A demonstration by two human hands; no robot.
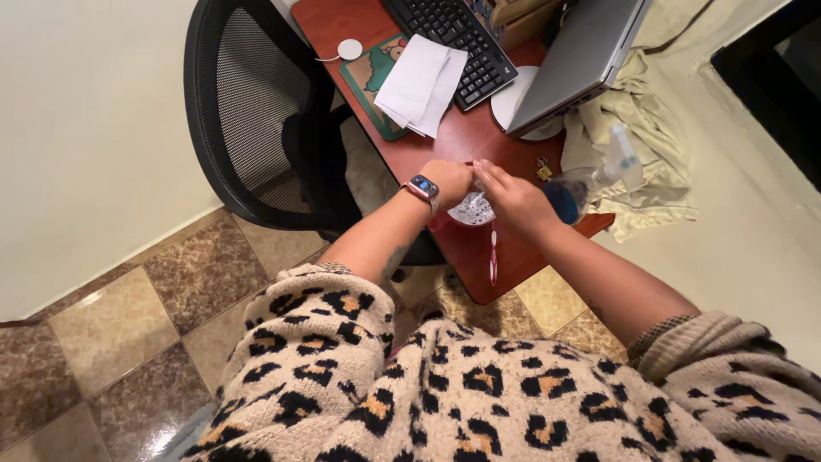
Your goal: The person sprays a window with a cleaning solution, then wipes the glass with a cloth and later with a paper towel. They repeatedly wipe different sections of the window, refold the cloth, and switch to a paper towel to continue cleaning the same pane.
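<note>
Fingers [481,171] of two hands, one doily [471,210]

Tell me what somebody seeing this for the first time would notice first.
Probably the two hands meeting at the near edge of the red-brown desk: the left hand, with a watch on its wrist, and the right hand both touch a small white lacy thing. Just right of them a clear spray bottle lies on crumpled beige cloth, and leopard-print sleeves fill the foreground.

White lacy doily [470,210] on desk edge
</note>
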